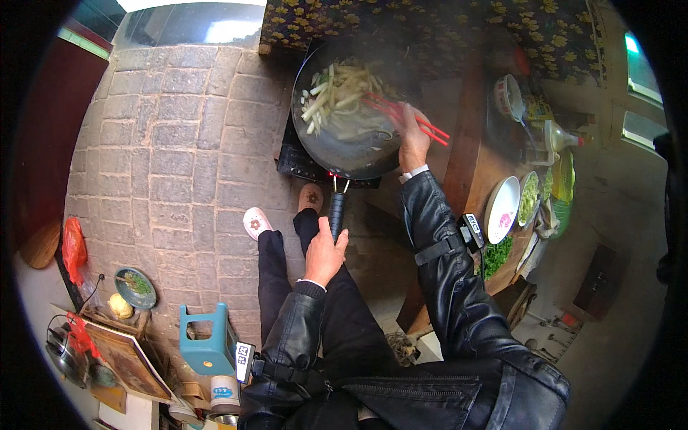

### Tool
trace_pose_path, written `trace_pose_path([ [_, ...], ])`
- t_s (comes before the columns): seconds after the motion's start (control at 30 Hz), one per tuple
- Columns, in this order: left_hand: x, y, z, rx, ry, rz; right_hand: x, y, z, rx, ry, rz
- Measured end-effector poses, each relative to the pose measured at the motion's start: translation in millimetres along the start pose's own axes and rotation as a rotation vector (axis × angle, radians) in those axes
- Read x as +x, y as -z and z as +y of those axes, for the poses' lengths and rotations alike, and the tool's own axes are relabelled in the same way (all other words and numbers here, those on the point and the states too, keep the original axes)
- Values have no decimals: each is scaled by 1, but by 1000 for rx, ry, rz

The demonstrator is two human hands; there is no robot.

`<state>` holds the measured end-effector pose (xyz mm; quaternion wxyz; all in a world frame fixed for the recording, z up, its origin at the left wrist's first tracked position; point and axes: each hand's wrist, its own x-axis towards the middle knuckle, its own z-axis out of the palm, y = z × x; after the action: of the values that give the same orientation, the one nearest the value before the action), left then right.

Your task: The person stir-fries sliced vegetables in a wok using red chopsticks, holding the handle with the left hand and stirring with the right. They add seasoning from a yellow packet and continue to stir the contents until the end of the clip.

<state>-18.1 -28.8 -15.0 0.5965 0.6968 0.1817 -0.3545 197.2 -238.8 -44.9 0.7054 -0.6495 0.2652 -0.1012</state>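
A dark wok (355,156) sits on a black portable cooktop (301,164) with a red light lit at its front. Pale strips of food (341,99), some white and some yellowish, lie in the wok under steam. My left hand (325,252) grips the wok's black ribbed handle (337,209). In my right hand (414,137) is a pair of red chopsticks (435,134), their tips down among the food on the right side. The steam blurs the chopstick tips.
A wooden table (470,172) at right bears a white floral bowl (502,209), a plate of chopped greens (528,196), green herbs (497,255), a plastic jug (553,142) and a bowl with a spoon (508,97). A blue stool (207,344) stands lower left on the brick floor (177,161).
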Motion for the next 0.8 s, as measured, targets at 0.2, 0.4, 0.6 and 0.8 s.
trace_pose_path([
  [0.2, 1, -2, -1, 10, -11, 13, -16, -46, -14, 19, -28, -110],
  [0.4, 2, -1, -3, -9, 28, -14, -20, -46, -18, -517, 52, -253],
  [0.6, 1, 1, -2, -1, 13, 1, 6, -42, -51, -389, 254, -246],
  [0.8, 2, -2, -5, 31, 8, 7, 17, -62, -34, -711, 745, -388],
])
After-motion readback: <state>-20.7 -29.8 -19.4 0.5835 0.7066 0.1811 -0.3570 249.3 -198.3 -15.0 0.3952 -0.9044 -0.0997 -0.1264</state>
